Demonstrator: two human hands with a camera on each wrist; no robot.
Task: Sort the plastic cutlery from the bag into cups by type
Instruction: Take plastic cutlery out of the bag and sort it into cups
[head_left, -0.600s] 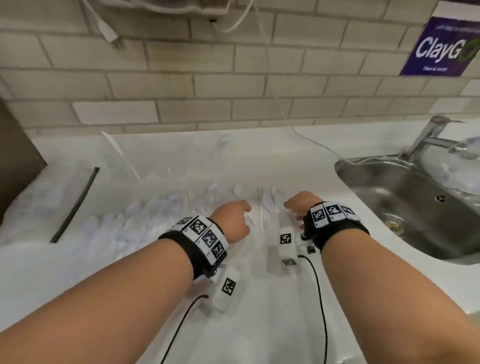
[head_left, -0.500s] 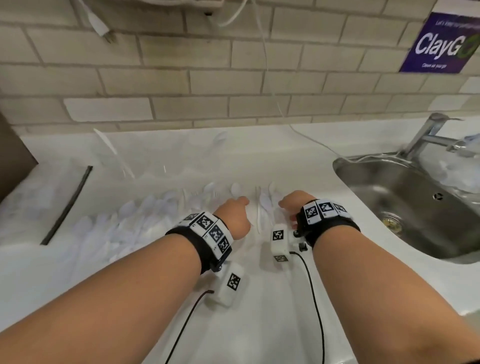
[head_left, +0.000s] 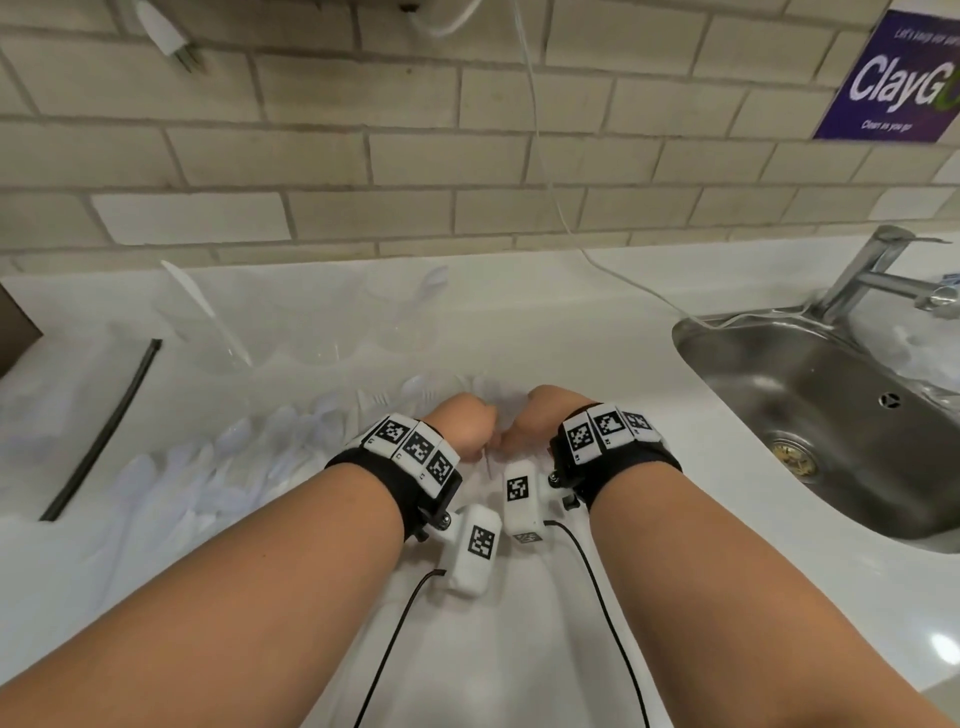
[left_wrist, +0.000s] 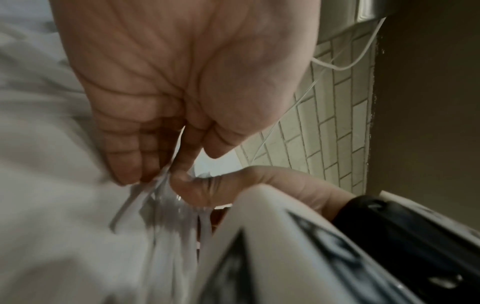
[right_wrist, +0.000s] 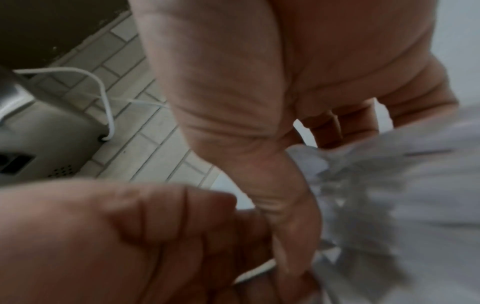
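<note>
White plastic cutlery (head_left: 218, 467) lies spread over the white counter (head_left: 519, 623), left of my hands. My left hand (head_left: 460, 428) and right hand (head_left: 537, 418) meet knuckle to knuckle above it. Both grip one small bundle of white cutlery (left_wrist: 166, 205), and a handle (head_left: 488, 465) pokes down between them. In the left wrist view my left hand (left_wrist: 155, 164) pinches the bundle with curled fingers. The right wrist view shows my right hand (right_wrist: 298, 185) closed on the same blurred pieces (right_wrist: 363, 185). Three clear cups (head_left: 322, 338) stand behind; the left holds a knife (head_left: 202, 306), the right a spoon (head_left: 431, 280).
A steel sink (head_left: 810, 415) with a faucet (head_left: 872, 270) takes up the right side, with crumpled clear plastic (head_left: 924, 353) at its far edge. A black strip (head_left: 104, 426) lies on the counter at left. A white cable (head_left: 623, 280) runs down the tiled wall.
My two hands were a little apart over the cutlery; they have come together and now grip a bundle between them.
</note>
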